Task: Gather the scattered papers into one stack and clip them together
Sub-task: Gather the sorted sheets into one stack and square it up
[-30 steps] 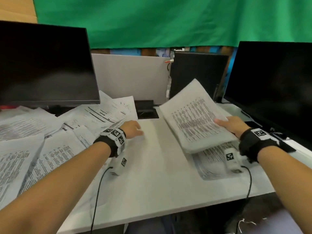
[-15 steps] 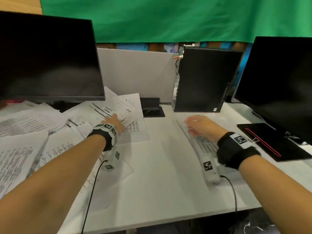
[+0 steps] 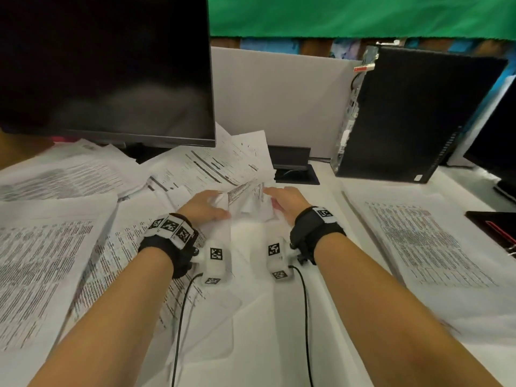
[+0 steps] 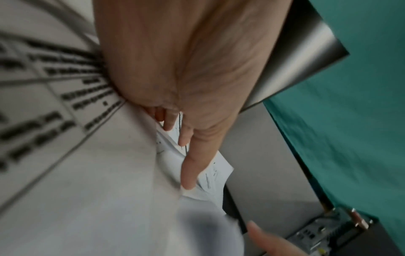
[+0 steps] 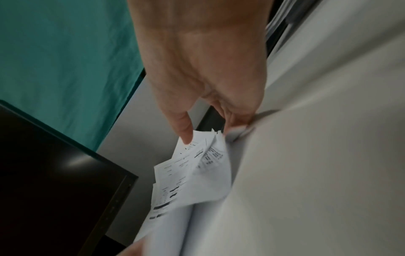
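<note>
Printed papers (image 3: 50, 261) lie scattered over the left half of the white desk (image 3: 279, 331). A bundle of loose sheets (image 3: 245, 202) bulges up between my two hands at mid desk. My left hand (image 3: 203, 208) grips its left side, thumb on top, fingers (image 4: 192, 169) lying along the sheets (image 4: 210, 173). My right hand (image 3: 284, 202) pinches the right side, thumb (image 5: 184, 133) on the sheet corners (image 5: 197, 166). A gathered stack (image 3: 418, 244) rests flat on the desk at right. No clip is in view.
A dark monitor (image 3: 106, 65) stands at back left over the papers. A black computer tower (image 3: 413, 115) stands at back right, with a second monitor (image 3: 499, 152) at the right edge. A black pad with red trim (image 3: 491, 227) lies far right. A cable box (image 3: 293, 166) sits behind my hands.
My right hand laid its stack down on the right and moved left to the loose sheets. My left hand drew those sheets toward the middle. The view swung left.
</note>
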Motion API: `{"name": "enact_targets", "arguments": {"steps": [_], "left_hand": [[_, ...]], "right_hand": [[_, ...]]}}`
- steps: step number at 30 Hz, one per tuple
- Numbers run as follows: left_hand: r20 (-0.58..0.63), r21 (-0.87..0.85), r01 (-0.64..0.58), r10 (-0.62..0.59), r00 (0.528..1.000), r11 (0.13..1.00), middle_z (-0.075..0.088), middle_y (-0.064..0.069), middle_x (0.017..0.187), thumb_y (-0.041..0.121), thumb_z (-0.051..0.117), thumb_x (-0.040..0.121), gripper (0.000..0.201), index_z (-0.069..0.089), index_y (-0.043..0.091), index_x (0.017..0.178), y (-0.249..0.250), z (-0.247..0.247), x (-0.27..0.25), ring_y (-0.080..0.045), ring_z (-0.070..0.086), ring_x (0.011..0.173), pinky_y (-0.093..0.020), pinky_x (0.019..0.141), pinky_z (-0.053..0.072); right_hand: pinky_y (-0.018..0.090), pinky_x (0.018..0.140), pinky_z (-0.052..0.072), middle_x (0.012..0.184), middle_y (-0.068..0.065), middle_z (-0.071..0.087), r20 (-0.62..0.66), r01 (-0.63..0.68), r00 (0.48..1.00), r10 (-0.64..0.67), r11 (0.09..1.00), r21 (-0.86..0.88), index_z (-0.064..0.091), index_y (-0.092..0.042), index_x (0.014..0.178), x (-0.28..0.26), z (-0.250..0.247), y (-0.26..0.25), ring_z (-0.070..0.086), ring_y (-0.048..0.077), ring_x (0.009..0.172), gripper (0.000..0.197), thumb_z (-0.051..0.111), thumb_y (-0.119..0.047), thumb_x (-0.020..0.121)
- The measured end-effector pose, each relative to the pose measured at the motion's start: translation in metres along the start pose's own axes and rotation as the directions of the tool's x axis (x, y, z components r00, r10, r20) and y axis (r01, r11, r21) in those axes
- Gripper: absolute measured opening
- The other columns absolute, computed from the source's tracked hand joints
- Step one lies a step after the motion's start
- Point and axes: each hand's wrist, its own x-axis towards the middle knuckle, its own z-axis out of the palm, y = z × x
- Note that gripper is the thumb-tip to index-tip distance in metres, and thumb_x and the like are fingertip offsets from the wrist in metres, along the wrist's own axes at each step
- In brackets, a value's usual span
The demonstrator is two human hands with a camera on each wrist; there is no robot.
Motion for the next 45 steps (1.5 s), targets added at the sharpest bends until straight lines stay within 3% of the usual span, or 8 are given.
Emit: {"name": "enact_targets", "arguments": {"steps": [8,15,20,23,29,35,40,45], "left_hand": [[0.080,-0.356,-0.077,0.113,0.990,0.931,0.045,0.004,0.140,0.021,0.069,0.084,0.061,0.044,0.017,0.139,-0.014,-0.005,0.001,-0.016,0.041,0.129,-0.039,0.113,0.030],[0.052,-0.803,-0.027,0.114,0.992,0.595,0.059,-0.009,0.129,0.009,0.059,0.090,0.038,0.053,0.013,0.127,-0.007,-0.007,-0.013,-0.024,0.055,0.121,-0.031,0.105,0.040],[0.087,-0.831,-0.018,0.162,0.983,0.556,0.057,-0.009,0.131,0.017,0.061,0.085,0.044,0.053,0.015,0.129,0.006,-0.001,-0.018,-0.021,0.055,0.120,-0.030,0.105,0.040],[0.087,-0.828,-0.004,0.135,0.987,0.560,0.052,-0.011,0.132,0.039,0.061,0.078,0.063,0.048,0.014,0.134,0.013,0.006,-0.022,-0.022,0.051,0.121,-0.033,0.106,0.038],[-0.073,-0.870,-0.144,0.165,0.984,0.472,0.054,-0.005,0.131,0.046,0.060,0.077,0.070,0.037,0.024,0.139,0.019,0.005,-0.032,-0.019,0.057,0.114,-0.037,0.108,0.037],[0.200,-0.748,-0.100,0.367,0.909,0.656,0.062,-0.012,0.126,0.050,0.079,0.063,0.083,0.050,0.014,0.132,0.020,0.006,-0.041,-0.028,0.061,0.115,-0.037,0.086,0.054],[0.114,-0.677,-0.078,0.209,0.971,0.732,0.067,-0.015,0.117,0.007,0.059,0.088,0.032,0.059,0.009,0.120,0.019,0.014,-0.035,-0.028,0.067,0.101,-0.039,0.085,0.056],[-0.081,-0.748,-0.075,0.021,0.997,0.659,0.075,-0.005,0.086,0.018,0.050,0.097,0.019,0.060,0.009,0.110,0.012,0.009,-0.027,-0.019,0.071,0.077,-0.034,0.065,0.057]], "right_hand": [[0.045,0.087,0.056,0.108,0.009,0.071,0.095,-0.061,0.994,0.057,0.997,0.038,0.069,-0.009,0.114,0.017,0.051,-0.010,0.064,0.032,0.109,0.046,0.084,-0.027,0.074],[0.047,0.093,0.052,0.121,0.018,0.065,-0.155,0.049,0.988,-0.028,0.990,0.133,0.058,0.002,0.117,0.013,0.028,0.001,0.063,0.034,0.110,0.035,0.070,-0.001,0.084],[0.027,0.071,0.050,0.096,0.006,0.065,-0.473,0.423,0.846,-0.246,0.850,0.315,0.055,-0.010,0.117,-0.024,-0.053,-0.018,0.064,0.016,0.082,0.024,0.062,-0.012,0.095],[0.027,0.073,0.050,0.078,0.006,0.062,-0.373,0.402,0.888,-0.270,0.849,0.342,0.050,-0.009,0.111,-0.040,-0.078,-0.022,0.069,0.012,0.072,0.025,0.064,-0.021,0.093],[0.050,0.103,0.047,0.122,0.011,0.070,-0.092,0.293,0.954,-0.285,0.821,0.490,0.066,-0.012,0.112,-0.070,-0.100,-0.028,0.062,0.034,0.120,0.021,0.058,-0.011,0.094],[0.051,0.099,0.050,0.120,0.016,0.070,0.038,0.185,0.976,-0.216,0.905,0.384,0.057,-0.006,0.133,-0.078,-0.111,-0.026,0.068,0.033,0.110,0.042,0.060,-0.013,0.091],[0.044,0.092,0.056,0.115,0.011,0.073,0.062,0.140,0.984,-0.165,0.947,0.290,0.061,-0.009,0.127,-0.062,-0.090,-0.024,0.071,0.025,0.105,0.033,0.060,-0.024,0.096],[0.047,0.103,0.049,0.120,0.010,0.071,0.044,0.140,0.985,-0.168,0.915,0.378,0.058,-0.012,0.133,-0.052,-0.086,-0.018,0.068,0.026,0.111,0.044,0.063,-0.030,0.094]]}}
